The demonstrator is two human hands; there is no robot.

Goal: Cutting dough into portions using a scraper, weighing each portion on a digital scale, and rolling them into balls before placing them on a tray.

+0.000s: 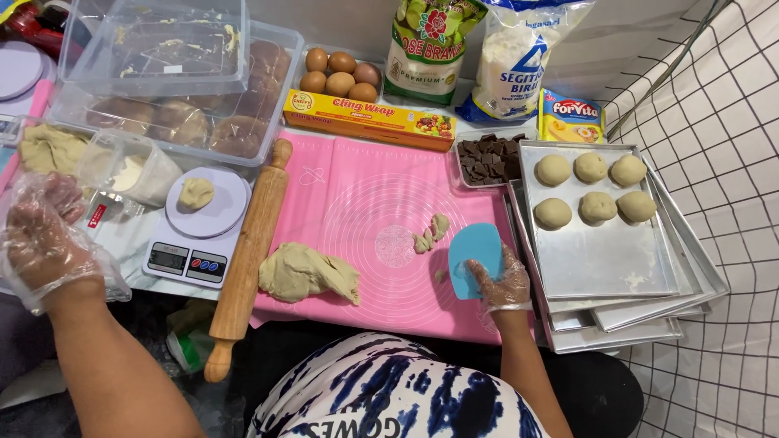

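Note:
My right hand, in a clear plastic glove, grips a light blue dough scraper resting on the pink silicone mat. Small cut dough pieces lie just left of the scraper. A large lump of beige dough sits at the mat's near left. My left hand, also gloved, hovers with fingers apart at the far left, holding nothing, beside a white kitchen scale that carries a small dough piece.
A wooden rolling pin lies between scale and mat. Stacked metal trays at right hold several dough balls. Chopped chocolate, eggs, a wrap box, flour bags and clear plastic tubs line the back.

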